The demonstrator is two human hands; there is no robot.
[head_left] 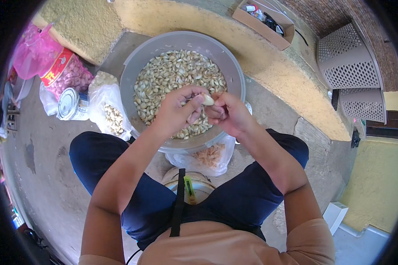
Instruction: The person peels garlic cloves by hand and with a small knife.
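A pale garlic clove (208,100) is pinched between the fingertips of my left hand (181,108), above a big grey tub. My right hand (228,114) meets it from the other side, its thumb and fingers pressed together at the clove's right end; whether they grip a bit of skin is too small to tell. Below both hands, the grey tub (239,73) holds a thick layer of unpeeled-looking garlic cloves (181,68). Against the tub's near side lies a clear plastic bag (225,161) with papery brownish skins (209,154) in it.
Left of the tub are a bag of pale cloves (115,119), a metal can (70,105) and a pink net sack (75,77). A low yellow ledge (261,66) runs behind, bearing a cardboard box (265,24). Grey perforated baskets (351,68) stand right. A green-handled cutter (189,190) lies between my legs.
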